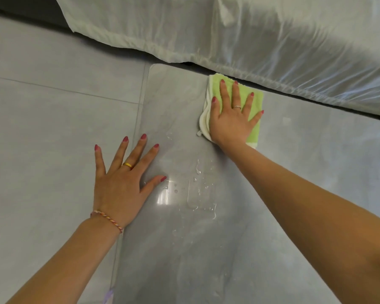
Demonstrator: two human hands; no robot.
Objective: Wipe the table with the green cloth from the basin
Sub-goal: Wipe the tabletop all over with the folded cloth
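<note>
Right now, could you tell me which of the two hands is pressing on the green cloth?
The right hand, lying flat with fingers spread on the green cloth near the table's far edge. The left hand rests on the bare table.

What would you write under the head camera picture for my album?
Right hand presses the green cloth flat on the wet table; left hand rests flat.

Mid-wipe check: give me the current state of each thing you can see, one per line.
green cloth: folded, flat on the table, under the right hand.
right hand: fingers spread, pressing the cloth.
left hand: flat, fingers spread, resting on the table.
table: glossy, water droplets near the middle.
white sheet: draped beyond the far edge.
</note>
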